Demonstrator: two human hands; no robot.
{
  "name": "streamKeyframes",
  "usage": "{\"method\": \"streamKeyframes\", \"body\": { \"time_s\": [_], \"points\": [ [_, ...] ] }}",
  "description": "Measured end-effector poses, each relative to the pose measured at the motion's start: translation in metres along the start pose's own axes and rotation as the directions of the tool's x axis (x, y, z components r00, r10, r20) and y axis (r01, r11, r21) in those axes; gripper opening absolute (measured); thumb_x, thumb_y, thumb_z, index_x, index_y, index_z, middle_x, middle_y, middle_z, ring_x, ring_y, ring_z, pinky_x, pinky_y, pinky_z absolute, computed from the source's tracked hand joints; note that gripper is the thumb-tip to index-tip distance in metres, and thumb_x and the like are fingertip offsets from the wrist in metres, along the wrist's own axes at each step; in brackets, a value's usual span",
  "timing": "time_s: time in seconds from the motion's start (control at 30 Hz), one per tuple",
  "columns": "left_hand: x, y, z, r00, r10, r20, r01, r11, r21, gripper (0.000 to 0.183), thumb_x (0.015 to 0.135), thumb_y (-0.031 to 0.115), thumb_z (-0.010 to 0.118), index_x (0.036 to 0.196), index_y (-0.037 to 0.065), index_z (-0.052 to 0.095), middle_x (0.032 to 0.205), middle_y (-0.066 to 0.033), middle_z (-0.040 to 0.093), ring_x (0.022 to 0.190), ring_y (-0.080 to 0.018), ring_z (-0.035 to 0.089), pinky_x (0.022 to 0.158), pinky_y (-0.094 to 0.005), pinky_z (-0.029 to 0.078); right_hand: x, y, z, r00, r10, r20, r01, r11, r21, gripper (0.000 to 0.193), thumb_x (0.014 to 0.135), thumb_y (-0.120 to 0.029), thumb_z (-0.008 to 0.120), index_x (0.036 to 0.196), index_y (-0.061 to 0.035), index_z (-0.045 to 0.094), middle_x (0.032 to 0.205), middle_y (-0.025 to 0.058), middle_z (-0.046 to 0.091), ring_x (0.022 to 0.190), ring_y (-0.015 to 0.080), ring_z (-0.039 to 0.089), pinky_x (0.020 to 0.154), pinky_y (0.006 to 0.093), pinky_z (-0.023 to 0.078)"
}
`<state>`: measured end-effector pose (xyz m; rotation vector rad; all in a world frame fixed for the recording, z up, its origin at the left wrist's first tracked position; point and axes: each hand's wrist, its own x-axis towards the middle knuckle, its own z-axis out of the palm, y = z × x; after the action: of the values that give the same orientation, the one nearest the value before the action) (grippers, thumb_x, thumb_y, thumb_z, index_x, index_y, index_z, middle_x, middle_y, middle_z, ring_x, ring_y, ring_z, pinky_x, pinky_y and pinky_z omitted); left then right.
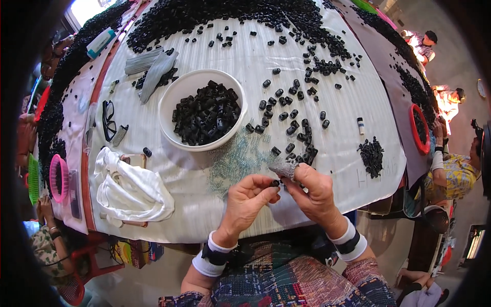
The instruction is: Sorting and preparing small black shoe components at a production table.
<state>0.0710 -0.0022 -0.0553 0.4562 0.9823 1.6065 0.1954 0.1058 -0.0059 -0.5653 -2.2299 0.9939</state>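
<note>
Over the near edge of the white-covered table, my hands meet close together. My left hand [248, 200] pinches a small black part [276, 183] between thumb and fingertips. My right hand [314, 193] is closed around a piece of grey knitted cloth [284, 168]; its fingertips are close beside the black part, and whether they touch it is hard to tell. Just beyond lies a loose heap of tiny pale blue-green springs [238, 161]. Several short black plastic cylinders [291, 130] are scattered past my right hand. A white bowl [166, 125] filled with similar black cylinders stands ahead to the left.
A white cloth [133, 189], eyeglasses [108, 120] and grey cloth strips [152, 77] lie left. At right are small black pins [372, 156] and a little white tube [360, 126]. A large black heap [220, 13] covers the far side. Other people sit at neighbouring tables.
</note>
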Motion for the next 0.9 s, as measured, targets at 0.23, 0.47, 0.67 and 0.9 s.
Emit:
{"method": "streamKeyframes", "body": {
  "time_s": [0.23, 0.47, 0.67, 0.9],
  "points": [
    [-0.003, -0.002, 0.002, 1.0, 0.005, -0.001, -0.005, 0.999, 0.033, 0.018, 0.084, 0.001, 0.063, 0.101, -0.003, 0.057, 0.09, -0.0061, 0.064, 0.076, -0.0118, 0.063, 0.068, -0.0218, 0.052, -0.01, 0.005, 0.006, 0.997, -0.068, -0.025, 0.067, 0.997, -0.035, 0.023, 0.071, 0.011, 0.062, 0.092, 0.0016, 0.059, 0.077, 0.0125, 0.058, 0.064, 0.0232, 0.059, 0.056, 0.0285, 0.047],
    [-0.004, -0.002, 0.002, 1.0, -0.007, -0.017, 0.008, 0.997, 0.073, 0.019, 0.084, 0.001, 0.062, 0.101, -0.004, 0.057, 0.09, -0.007, 0.064, 0.077, -0.0116, 0.063, 0.068, -0.022, 0.053, -0.02, 0.003, 0.017, 0.966, 0.229, -0.123, -0.196, 0.952, 0.236, 0.027, 0.077, 0.007, 0.061, 0.104, 0.0014, 0.058, 0.091, 0.0114, 0.066, 0.074, 0.0141, 0.064, 0.062, 0.0256, 0.05],
    [-0.004, 0.001, 0.003, 0.999, -0.026, -0.024, 0.028, 0.995, 0.097, 0.019, 0.084, 0.001, 0.063, 0.101, -0.004, 0.057, 0.09, -0.008, 0.064, 0.076, -0.012, 0.063, 0.068, -0.0222, 0.053, -0.025, 0.002, 0.019, 0.972, 0.198, -0.123, -0.163, 0.954, 0.253, 0.031, 0.078, 0.007, 0.061, 0.108, -0.0004, 0.059, 0.089, 0.0104, 0.067, 0.075, 0.0135, 0.064, 0.063, 0.024, 0.05],
    [-0.006, 0.003, 0.006, 0.999, -0.04, -0.031, 0.043, 0.994, 0.1, 0.018, 0.084, 0.001, 0.063, 0.1, -0.005, 0.058, 0.089, -0.008, 0.063, 0.077, -0.0123, 0.063, 0.069, -0.0225, 0.053, -0.029, 0.01, 0.019, 0.97, 0.226, -0.086, -0.19, 0.933, 0.306, 0.027, 0.08, 0.006, 0.061, 0.106, 0.0002, 0.06, 0.09, 0.0085, 0.067, 0.082, 0.0107, 0.063, 0.068, 0.0236, 0.051]
  ]
}}
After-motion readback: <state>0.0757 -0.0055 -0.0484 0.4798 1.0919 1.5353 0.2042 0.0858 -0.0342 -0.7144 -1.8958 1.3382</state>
